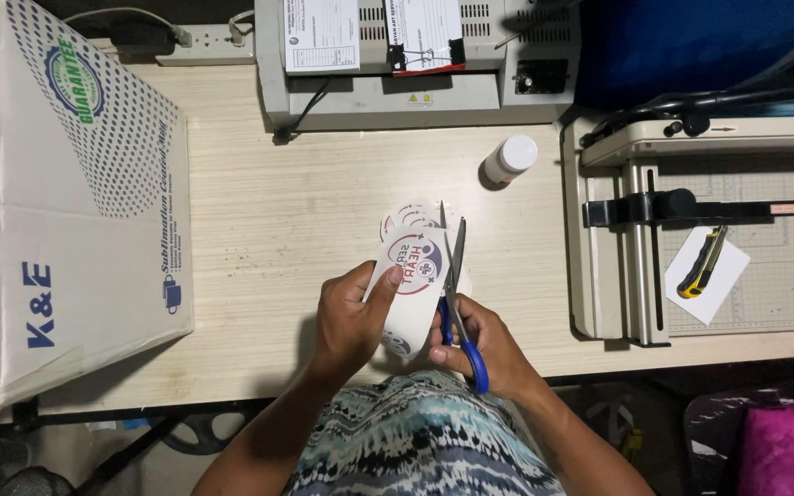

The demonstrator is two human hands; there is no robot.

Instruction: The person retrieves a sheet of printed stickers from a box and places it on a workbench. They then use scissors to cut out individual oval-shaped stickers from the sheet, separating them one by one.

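Note:
My left hand (351, 317) pinches a white printed sheet (413, 276) bearing round red-and-blue designs, held up over the wooden table (268, 230). My right hand (484, 344) grips blue-handled scissors (457, 294), their blades pointing away from me along the sheet's right edge. Cut round stickers (408, 217) lie on the table just beyond the sheet.
A large cardboard box (66, 202) fills the left side. A grey laminator (415, 55) and a power strip (204, 41) sit at the back. A small white bottle (510, 158) stands near a paper trimmer (700, 230), on which lie a white card and a yellow utility knife (702, 263).

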